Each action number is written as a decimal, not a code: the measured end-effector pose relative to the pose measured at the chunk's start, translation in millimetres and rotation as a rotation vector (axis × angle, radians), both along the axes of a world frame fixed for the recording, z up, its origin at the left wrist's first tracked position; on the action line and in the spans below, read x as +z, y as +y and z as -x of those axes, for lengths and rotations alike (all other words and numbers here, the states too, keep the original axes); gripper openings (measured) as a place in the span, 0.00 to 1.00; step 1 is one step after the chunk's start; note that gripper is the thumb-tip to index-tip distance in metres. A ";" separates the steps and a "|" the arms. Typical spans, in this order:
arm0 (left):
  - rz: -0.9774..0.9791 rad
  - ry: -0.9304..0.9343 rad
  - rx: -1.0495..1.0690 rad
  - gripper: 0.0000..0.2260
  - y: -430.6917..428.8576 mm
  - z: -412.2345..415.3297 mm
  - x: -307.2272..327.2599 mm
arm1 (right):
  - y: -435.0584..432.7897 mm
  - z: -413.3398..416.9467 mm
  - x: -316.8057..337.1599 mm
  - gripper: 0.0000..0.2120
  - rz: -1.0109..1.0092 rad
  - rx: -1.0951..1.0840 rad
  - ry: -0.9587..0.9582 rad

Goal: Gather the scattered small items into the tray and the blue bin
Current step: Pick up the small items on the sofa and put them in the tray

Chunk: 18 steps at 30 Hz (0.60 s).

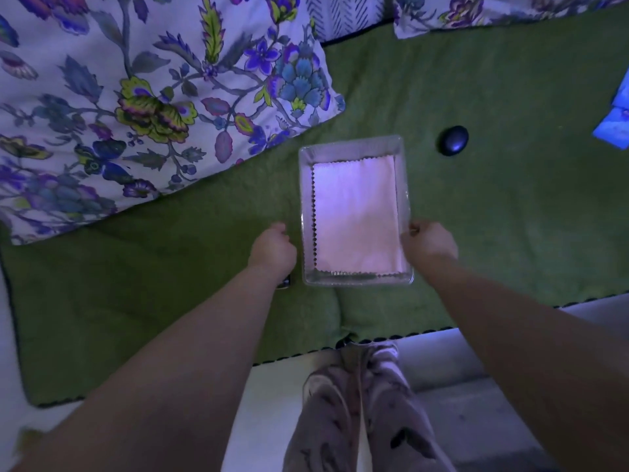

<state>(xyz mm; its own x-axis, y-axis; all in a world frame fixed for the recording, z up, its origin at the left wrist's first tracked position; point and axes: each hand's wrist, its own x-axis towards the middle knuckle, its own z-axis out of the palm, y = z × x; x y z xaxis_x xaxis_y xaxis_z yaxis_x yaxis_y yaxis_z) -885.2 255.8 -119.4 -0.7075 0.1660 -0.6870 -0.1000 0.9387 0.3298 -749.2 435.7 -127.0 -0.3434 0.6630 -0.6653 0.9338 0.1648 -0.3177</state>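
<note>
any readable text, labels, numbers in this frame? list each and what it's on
No text can be read in the head view.
Blue item at the right edge: faint marks, too blurred to read.
Clear tray, white cloth in it, dark oval object: no label visible.
</note>
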 end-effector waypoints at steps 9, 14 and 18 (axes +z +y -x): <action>0.270 -0.026 0.075 0.17 -25.5 7.8 -33.7 | -1.0 1.9 -26.2 0.17 0.002 -0.023 0.016; 0.353 -0.027 0.129 0.26 -21.2 7.4 -55.4 | -2.4 0.1 -38.5 0.16 -0.052 -0.016 0.037; 0.405 -0.017 0.105 0.29 -20.2 3.0 -68.5 | -6.9 -4.5 -48.7 0.17 -0.095 -0.043 0.088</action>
<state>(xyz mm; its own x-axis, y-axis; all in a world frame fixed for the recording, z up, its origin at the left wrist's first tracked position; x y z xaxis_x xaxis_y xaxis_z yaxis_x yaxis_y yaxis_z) -888.2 235.6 -188.0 -0.6942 -0.1923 -0.6936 -0.2043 0.9767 -0.0663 -744.7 428.8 -175.6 -0.3675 0.7370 -0.5672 0.9098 0.1583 -0.3837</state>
